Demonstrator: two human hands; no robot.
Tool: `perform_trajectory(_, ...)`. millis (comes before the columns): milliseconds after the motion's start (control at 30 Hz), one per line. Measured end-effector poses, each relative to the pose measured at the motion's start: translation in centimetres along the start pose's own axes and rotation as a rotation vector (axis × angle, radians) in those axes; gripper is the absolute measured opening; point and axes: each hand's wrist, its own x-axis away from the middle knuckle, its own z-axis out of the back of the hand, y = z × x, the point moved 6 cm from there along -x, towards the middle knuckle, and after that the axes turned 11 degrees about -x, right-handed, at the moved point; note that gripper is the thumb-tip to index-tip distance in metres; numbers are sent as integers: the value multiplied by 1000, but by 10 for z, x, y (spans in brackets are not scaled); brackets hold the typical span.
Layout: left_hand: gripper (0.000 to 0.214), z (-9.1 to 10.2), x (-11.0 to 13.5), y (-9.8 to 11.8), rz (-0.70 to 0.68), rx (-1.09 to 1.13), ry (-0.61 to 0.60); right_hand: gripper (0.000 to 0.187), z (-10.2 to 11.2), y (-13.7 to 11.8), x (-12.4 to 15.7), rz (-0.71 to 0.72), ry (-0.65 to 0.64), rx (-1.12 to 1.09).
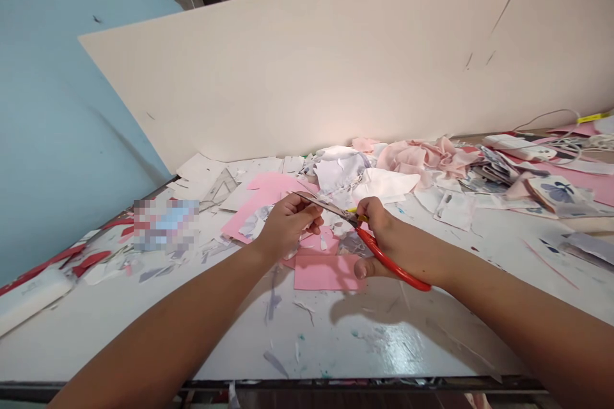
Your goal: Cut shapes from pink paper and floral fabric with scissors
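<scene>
Red-handled scissors (389,262) are in my right hand (400,239), with the thumb low and apart from the curled fingers. Their metal blades reach left and end over my left hand (291,225). The fingers of that hand are pinched together just under the blades; what they hold is too small or too hidden to name. A bit of yellow shows at the scissors' pivot, beside my right fingers. Below both hands, a pink paper rectangle (326,273) lies on the white table (374,339), with small white scraps (323,241) behind it.
Paper and fabric scraps cover the table's back, including crumpled pale pink cloth (422,158). A clear triangle ruler (221,188) lies at the back left. Red strips (91,262) and a white box-like object (36,300) sit left. A white power strip (520,146) with cables stands right. A pale panel (311,77) rises behind.
</scene>
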Motion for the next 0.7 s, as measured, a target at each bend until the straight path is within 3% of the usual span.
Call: perform_trajectory(700, 17, 2, 1, -3, 18, -53, 4, 37, 2, -2, -2, 29, 54, -47)
